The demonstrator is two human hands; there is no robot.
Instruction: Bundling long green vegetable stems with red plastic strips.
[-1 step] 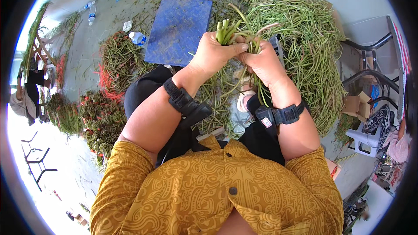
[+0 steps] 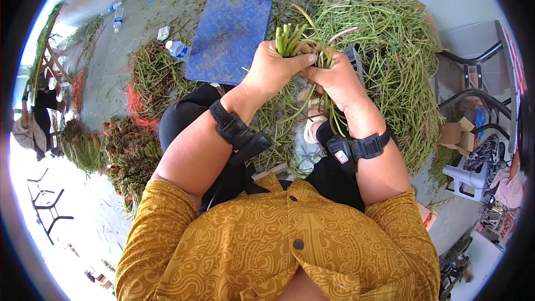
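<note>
Both my hands meet above my knees, in front of the large heap of long green plant stems [image 2: 390,72]. My left hand [image 2: 272,68] is closed around a small bunch of green stems [image 2: 286,40], whose cut ends stick up above the fist. Thumb to thumb with it, my right hand [image 2: 340,82] pinches more stems of the same kind. Their thin lengths [image 2: 333,116] hang below the right palm, and a few stray ends point up and right between the hands. The fingers of the right hand are partly hidden behind the stems.
Ahead lies a blue metal platform [image 2: 228,39] with a blue post. Left of it are a plastic bottle [image 2: 177,49], a stem pile [image 2: 151,72] with red ties [image 2: 139,108], and stacked tied bundles [image 2: 134,156]. At right stand a white stool [image 2: 467,181] and an open carton [image 2: 460,135].
Both hands stay almost in place, still gripping the stems. The loose stems between and below them have shifted very slightly.
</note>
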